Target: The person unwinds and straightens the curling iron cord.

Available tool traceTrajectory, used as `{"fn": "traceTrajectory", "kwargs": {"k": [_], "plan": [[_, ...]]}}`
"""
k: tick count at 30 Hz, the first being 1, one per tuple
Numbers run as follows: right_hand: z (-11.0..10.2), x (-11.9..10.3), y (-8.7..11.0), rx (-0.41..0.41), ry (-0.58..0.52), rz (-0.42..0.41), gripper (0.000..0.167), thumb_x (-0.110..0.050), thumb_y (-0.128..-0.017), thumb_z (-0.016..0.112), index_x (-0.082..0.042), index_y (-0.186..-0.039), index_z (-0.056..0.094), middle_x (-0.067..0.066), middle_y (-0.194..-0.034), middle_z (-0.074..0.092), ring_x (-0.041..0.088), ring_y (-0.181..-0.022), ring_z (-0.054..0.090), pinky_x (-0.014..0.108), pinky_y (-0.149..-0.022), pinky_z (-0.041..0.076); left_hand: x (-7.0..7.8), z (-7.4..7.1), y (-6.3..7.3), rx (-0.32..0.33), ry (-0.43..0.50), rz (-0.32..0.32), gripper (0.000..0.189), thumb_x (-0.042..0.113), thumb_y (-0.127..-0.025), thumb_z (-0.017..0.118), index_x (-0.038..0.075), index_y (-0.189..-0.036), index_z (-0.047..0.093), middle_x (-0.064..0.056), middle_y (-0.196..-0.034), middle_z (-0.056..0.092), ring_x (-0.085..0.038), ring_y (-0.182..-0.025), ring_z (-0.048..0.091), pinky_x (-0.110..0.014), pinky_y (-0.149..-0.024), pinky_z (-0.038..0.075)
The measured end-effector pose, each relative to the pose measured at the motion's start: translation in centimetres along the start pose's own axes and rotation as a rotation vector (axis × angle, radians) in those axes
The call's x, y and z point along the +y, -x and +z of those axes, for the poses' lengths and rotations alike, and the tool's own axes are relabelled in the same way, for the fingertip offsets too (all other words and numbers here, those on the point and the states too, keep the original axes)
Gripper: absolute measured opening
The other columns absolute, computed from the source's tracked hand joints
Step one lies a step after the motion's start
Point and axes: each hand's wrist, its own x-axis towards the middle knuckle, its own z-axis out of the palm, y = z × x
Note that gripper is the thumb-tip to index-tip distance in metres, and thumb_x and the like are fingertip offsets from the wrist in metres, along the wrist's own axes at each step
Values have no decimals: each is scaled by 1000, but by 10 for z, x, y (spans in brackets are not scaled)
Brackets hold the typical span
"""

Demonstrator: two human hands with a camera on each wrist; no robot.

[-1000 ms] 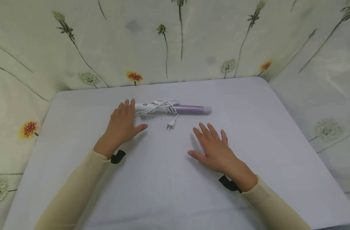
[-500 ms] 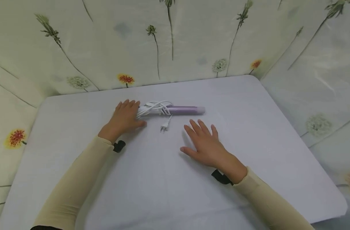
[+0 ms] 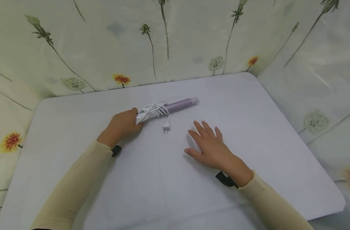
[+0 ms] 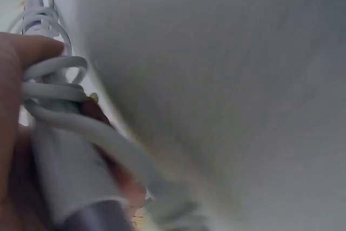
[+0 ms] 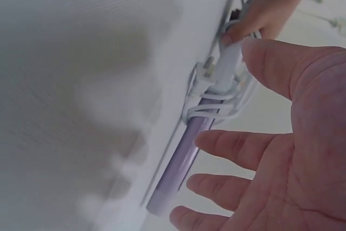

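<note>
My left hand (image 3: 121,125) grips the white handle of a curling iron (image 3: 179,104) at its left end. The iron's purple barrel points right and slightly away, ending in a pale tip. A white cord (image 3: 152,109) is wound round the handle, and its two-pin plug (image 3: 166,127) hangs toward me. In the left wrist view, the thumb and fingers curl round the handle (image 4: 73,169) and the cord loops. My right hand (image 3: 210,148), fingers spread and holding nothing, hovers low over the table, nearer to me than the barrel. The right wrist view shows its palm beside the barrel (image 5: 181,160).
A white-covered table (image 3: 151,188) with rounded corners lies under both hands. Behind it and on both sides hangs a pale flower-print curtain (image 3: 186,41), meeting the table's far edge. A dark band (image 3: 226,179) shows at the right wrist.
My left hand has gone from lying open over the handle to gripping it. The iron has tilted, its barrel end swinging away from me. The right hand stays nearly in place; the head view has shifted slightly.
</note>
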Motion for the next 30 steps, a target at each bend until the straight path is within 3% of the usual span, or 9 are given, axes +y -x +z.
{"fn": "traceTrajectory", "kwargs": {"k": [6, 12, 17, 23, 26, 30], "plan": [[-1, 2, 4, 17, -22, 1, 70, -50, -99, 67, -8, -153, 50, 17, -171, 21, 42, -157, 11, 74, -115, 7, 12, -6, 17, 30, 22, -12, 62, 60, -96, 64, 2, -113, 49, -11, -77, 57, -29, -63, 56, -44, -57, 46], [-3, 3, 5, 58, -20, -24, 71, -50, -100, 66, -8, -154, 48, 16, -172, 16, 40, -158, 10, 73, -116, 10, 19, -2, 37, 144, -75, -5, 41, 41, -98, 66, 4, -102, 48, -6, -64, 50, -23, -52, 46, -38, -46, 36], [-19, 4, 1, 148, -17, -79, 67, -44, -101, 68, -6, -153, 49, 17, -170, 23, 38, -157, 17, 72, -116, 13, 29, -4, 63, 286, -152, 114, 38, 35, -97, 71, 5, -102, 48, 0, -57, 42, -17, -45, 37, -33, -42, 28], [-49, -1, -12, 296, -48, -220, 55, -32, -104, 65, -5, -150, 52, 14, -162, 40, 34, -154, 28, 69, -118, 13, 49, -12, 93, 447, -188, 297, 38, 30, -92, 77, 5, -98, 50, 3, -59, 41, -13, -43, 36, -32, -40, 29], [-59, -6, -17, 271, -81, -280, 50, -29, -106, 62, -9, -151, 53, 10, -162, 43, 32, -154, 28, 68, -120, 10, 60, -15, 104, 444, -206, 346, 39, 30, -90, 79, 6, -98, 49, 5, -60, 41, -11, -44, 37, -29, -40, 30], [-66, -11, -21, 176, -125, -333, 41, -24, -106, 62, -14, -146, 61, 6, -158, 49, 32, -153, 32, 69, -119, 8, 70, -15, 115, 420, -215, 376, 38, 28, -88, 79, 6, -98, 50, 5, -61, 42, -11, -45, 37, -28, -41, 32]]}}
